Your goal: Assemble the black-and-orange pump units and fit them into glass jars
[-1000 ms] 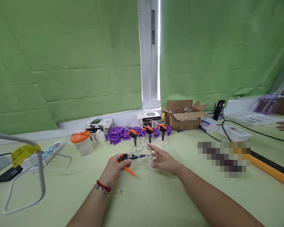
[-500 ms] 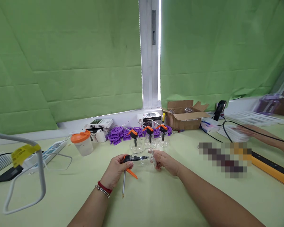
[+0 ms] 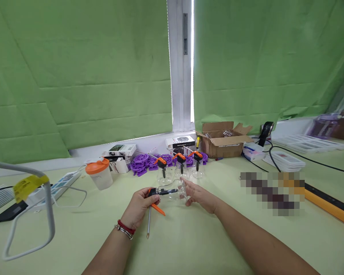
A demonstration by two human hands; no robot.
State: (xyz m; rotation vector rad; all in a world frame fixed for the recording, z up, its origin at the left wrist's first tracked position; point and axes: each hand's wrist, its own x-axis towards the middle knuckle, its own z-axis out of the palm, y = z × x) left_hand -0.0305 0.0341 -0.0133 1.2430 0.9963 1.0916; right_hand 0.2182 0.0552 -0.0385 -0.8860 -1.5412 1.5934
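Observation:
Level above the table lies a clear bottle with a black top, an orange lever and a thin metal spout pointing down toward me. My left hand is closed around the black top. At the other end, my right hand spans the bottle's round base, its fingers and thumb spread on either side against the rim. Just behind stand three similar bottles with black-and-orange tops, among them a left one, a middle one and a right one.
Purple plastic parts lie along the wall beside small boxes. An orange-lidded cup and a power strip stand left, near a grey metal frame. Right are an open cardboard box, black cables and white trays.
My right hand's fingers have opened wider around the bottle's base. My left hand keeps its hold. Another person's hand has left the white trays at the right.

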